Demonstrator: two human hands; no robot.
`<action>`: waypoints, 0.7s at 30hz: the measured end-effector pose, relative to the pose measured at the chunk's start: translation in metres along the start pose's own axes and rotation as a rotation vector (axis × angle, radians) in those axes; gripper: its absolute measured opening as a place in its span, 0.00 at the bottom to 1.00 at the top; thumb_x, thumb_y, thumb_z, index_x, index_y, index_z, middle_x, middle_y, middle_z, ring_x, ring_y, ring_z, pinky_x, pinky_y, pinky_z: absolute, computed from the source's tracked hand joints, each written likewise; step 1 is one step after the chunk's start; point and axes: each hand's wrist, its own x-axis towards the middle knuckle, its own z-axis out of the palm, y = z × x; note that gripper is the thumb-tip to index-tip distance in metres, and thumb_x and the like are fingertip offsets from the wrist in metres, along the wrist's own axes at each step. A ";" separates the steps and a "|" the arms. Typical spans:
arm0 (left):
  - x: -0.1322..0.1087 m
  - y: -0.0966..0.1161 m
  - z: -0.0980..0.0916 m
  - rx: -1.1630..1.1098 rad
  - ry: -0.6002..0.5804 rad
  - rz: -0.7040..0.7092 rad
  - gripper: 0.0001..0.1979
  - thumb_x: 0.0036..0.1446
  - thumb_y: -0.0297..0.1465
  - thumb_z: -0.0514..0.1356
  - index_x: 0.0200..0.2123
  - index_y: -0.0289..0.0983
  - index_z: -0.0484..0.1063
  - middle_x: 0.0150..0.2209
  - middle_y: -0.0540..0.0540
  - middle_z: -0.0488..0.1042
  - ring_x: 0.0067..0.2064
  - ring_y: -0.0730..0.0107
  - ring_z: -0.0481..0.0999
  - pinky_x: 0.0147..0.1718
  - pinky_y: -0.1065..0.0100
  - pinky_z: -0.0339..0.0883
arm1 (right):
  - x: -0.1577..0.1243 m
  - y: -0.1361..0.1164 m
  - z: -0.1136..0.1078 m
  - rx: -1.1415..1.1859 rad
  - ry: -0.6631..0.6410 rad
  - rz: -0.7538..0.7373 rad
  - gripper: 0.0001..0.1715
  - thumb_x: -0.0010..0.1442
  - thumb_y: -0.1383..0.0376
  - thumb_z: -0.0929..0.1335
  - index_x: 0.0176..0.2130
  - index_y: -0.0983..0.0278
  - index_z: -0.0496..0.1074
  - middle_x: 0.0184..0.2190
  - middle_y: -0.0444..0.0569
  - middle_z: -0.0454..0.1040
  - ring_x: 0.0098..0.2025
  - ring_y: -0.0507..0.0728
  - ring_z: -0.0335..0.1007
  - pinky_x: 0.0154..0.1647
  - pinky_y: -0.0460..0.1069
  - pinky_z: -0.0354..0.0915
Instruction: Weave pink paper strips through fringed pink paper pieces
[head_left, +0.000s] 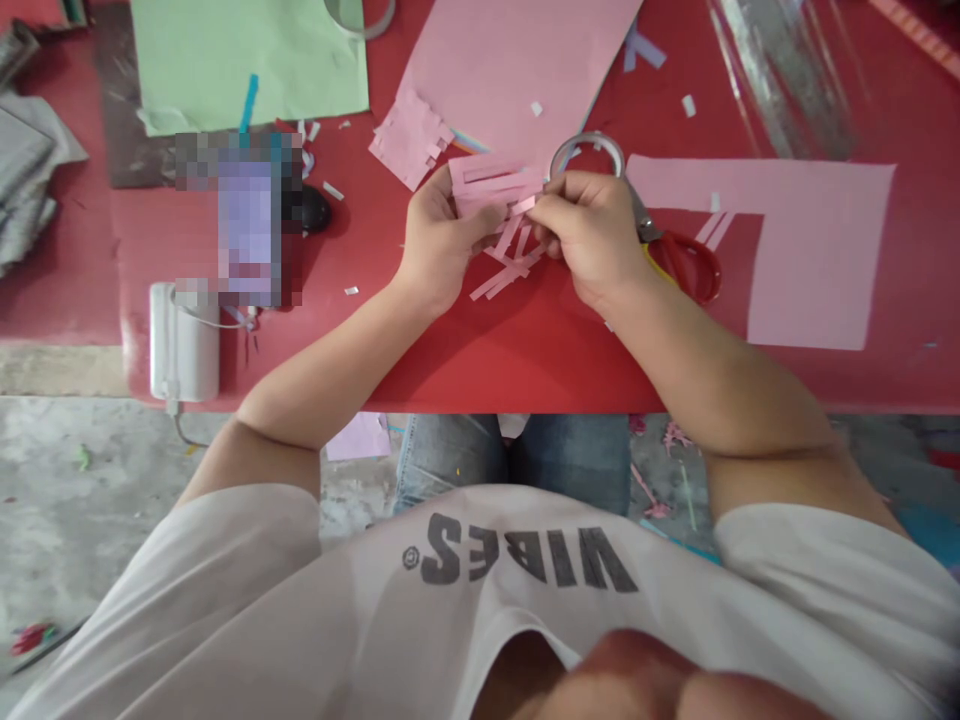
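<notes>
My left hand (pixel 442 240) grips a small piece of pink paper (pixel 487 172) with slits cut in it, thumb on top. At its right edge, my right hand (pixel 589 230) pinches the end of a narrow pink strip (pixel 523 206). Below both hands, several loose pink paper strips (pixel 510 270) lie crossed on the red table (pixel 495 350). Beside my right hand is a roll of clear tape (pixel 586 140). Red-handled scissors (pixel 694 268) lie partly hidden under my right wrist.
A large pink sheet (pixel 817 260) with a cut-out corner lies to the right, another pink sheet (pixel 517 60) at the back. Green paper (pixel 255 60) is at the back left. A white power bank (pixel 184 340) and a blurred-out device (pixel 250 230) sit on the left.
</notes>
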 end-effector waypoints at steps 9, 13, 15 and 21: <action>0.005 -0.010 -0.006 -0.006 0.039 0.034 0.20 0.61 0.46 0.59 0.56 0.59 0.71 0.50 0.65 0.84 0.76 0.60 0.57 0.75 0.54 0.54 | -0.004 -0.008 -0.001 -0.005 -0.041 -0.042 0.19 0.59 0.63 0.77 0.24 0.58 0.68 0.22 0.41 0.65 0.24 0.52 0.58 0.29 0.53 0.63; 0.004 -0.009 -0.007 -0.030 0.004 0.015 0.26 0.57 0.48 0.59 0.60 0.60 0.68 0.52 0.65 0.83 0.79 0.58 0.53 0.77 0.53 0.49 | -0.003 -0.012 -0.004 0.002 -0.004 -0.083 0.16 0.60 0.64 0.75 0.24 0.55 0.71 0.22 0.42 0.67 0.22 0.55 0.58 0.29 0.56 0.63; 0.003 -0.006 -0.006 0.027 0.001 0.027 0.27 0.55 0.44 0.62 0.60 0.60 0.68 0.54 0.64 0.83 0.78 0.54 0.54 0.77 0.51 0.51 | -0.002 -0.014 -0.005 -0.025 0.006 -0.098 0.15 0.60 0.62 0.76 0.24 0.54 0.72 0.22 0.43 0.68 0.23 0.56 0.59 0.29 0.56 0.64; 0.001 0.002 -0.001 0.140 0.116 0.109 0.15 0.56 0.36 0.67 0.46 0.57 0.74 0.49 0.61 0.83 0.70 0.48 0.67 0.70 0.46 0.64 | -0.005 -0.016 -0.005 -0.126 -0.009 -0.142 0.15 0.59 0.59 0.78 0.25 0.56 0.73 0.22 0.43 0.70 0.27 0.56 0.68 0.30 0.53 0.66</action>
